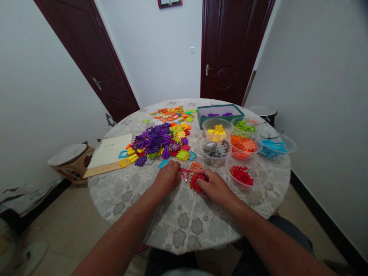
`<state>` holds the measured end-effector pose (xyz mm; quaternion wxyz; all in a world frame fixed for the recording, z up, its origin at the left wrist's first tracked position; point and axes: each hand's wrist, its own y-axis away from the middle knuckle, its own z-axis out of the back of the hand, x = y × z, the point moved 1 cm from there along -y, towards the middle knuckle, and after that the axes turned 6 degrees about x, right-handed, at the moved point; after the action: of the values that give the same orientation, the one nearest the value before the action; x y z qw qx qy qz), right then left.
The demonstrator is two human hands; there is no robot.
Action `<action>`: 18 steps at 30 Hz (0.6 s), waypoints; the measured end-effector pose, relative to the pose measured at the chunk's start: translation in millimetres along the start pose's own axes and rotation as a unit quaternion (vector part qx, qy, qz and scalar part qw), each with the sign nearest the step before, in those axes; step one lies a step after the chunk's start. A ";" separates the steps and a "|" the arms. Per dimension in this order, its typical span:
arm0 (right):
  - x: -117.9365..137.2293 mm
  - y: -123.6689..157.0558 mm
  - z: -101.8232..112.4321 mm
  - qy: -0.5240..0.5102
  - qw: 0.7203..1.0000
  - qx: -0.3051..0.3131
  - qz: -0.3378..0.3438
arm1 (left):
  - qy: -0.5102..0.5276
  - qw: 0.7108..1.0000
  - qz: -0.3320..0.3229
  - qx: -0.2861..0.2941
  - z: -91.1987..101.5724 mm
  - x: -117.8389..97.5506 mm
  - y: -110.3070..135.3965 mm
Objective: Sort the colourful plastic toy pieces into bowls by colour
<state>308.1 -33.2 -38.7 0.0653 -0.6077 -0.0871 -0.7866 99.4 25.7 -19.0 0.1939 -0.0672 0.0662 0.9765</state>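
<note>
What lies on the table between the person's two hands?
In the head view, a red triangle piece lies between the left hand and the right hand, beside red pieces at the right hand.

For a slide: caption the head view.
Left hand and right hand flank red pieces on a round table beside colour-sorted bowls.

Left hand (168, 177) and right hand (214, 187) on surface (184, 222), near front edge; few loose toy pieces (196, 172) between them. Large pile of pieces (158, 143) behind left hand. Pad (110, 151) left of pile, at surface edge. Cluster of bowls (257, 163) right of pile, behind right hand, pieces in each. Box (199, 115) behind bowls. Stool (69, 157) on floor, left of surface.
</note>
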 end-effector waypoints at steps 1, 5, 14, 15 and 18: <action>0.7 0.1 0.0 0.007 1.000 0.001 0.003 | 0.008 1.000 -0.006 -0.014 1.0 -1.0 1.0; 3.2 1.1 -0.8 0.035 0.999 0.014 0.018 | 0.030 0.999 -0.025 -0.002 5.0 -6.9 -0.2; 0.6 6.0 -2.5 0.088 0.993 0.058 0.044 | 0.139 0.990 -0.007 0.029 -2.6 10.3 -0.6; 1.0 6.3 -2.6 0.095 0.993 0.059 0.045 | 0.144 0.989 -0.003 0.030 -3.3 11.5 0.4; 2.6 5.8 -2.4 0.102 0.992 0.059 0.037 | 0.141 0.989 -0.003 0.040 -4.4 11.7 2.1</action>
<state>306.4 -39.4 -36.4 0.1390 -0.5223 -0.1037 -0.8350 88.3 27.4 -24.9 0.1878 -0.1969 0.1319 0.9532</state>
